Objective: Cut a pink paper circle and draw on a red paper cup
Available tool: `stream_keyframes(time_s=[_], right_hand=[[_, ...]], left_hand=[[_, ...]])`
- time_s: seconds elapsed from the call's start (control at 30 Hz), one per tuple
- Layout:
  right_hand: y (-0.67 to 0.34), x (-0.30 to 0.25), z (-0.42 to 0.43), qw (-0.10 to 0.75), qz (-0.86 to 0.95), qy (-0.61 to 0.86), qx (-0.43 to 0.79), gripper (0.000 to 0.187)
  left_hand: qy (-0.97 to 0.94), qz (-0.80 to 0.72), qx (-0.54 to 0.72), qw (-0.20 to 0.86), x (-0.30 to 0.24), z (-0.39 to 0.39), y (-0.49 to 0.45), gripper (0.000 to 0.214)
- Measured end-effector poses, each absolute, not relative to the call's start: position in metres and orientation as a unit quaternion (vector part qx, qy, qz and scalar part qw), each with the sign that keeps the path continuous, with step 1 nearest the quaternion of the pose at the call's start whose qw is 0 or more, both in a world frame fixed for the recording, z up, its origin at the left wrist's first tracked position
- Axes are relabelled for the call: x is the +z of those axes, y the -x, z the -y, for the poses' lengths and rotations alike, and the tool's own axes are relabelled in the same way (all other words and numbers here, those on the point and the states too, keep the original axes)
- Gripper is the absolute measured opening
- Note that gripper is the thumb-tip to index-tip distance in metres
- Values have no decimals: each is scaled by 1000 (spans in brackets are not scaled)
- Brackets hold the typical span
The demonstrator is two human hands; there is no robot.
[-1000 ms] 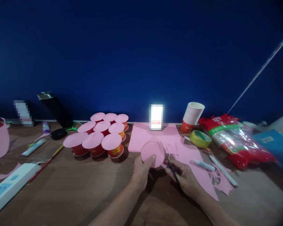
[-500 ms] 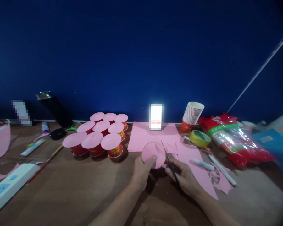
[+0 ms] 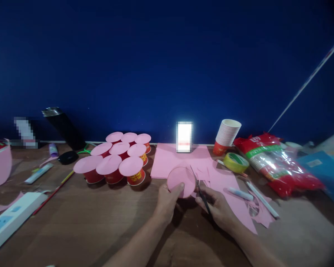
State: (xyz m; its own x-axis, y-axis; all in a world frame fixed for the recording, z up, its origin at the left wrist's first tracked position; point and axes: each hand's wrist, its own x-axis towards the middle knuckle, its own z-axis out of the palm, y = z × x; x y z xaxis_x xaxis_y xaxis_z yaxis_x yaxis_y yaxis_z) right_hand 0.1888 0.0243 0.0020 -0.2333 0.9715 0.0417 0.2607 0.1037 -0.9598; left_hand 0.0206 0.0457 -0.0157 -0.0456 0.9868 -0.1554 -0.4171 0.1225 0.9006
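A round pink paper disc is pinched in my left hand, the thumb lying on its face. In my right hand is a pair of dark scissors, the blades pointing up along the disc's right edge. Pink paper sheets lie on the table behind the disc, with thin offcuts close to the scissors. To the left stand several red paper cups in rows, each under a pink disc.
A lit phone stands against the blue wall. On the right are stacked cups, yellow tape, a glue pen and a red plastic pack. A power strip and black flask are left.
Almost nothing differs. Both hands, the disc and the scissors hold nearly the same place, and the view has shifted very slightly.
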Motion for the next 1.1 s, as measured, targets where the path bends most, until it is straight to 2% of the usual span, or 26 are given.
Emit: stream_keyframes(time_s=[0.6,0.8,1.1], right_hand=[[-187,3,-22,381,604,498,492,39],[-187,0,-21,369,603,501,500,39],[-188,2,-22,377,622,483,486,33]], left_hand=[[-300,-418,597,615,-12,-46,-21,39],[-315,-428,596,602,-12,-46,-20,48],[-339,-453,571,595,-17,-47,-20,49]])
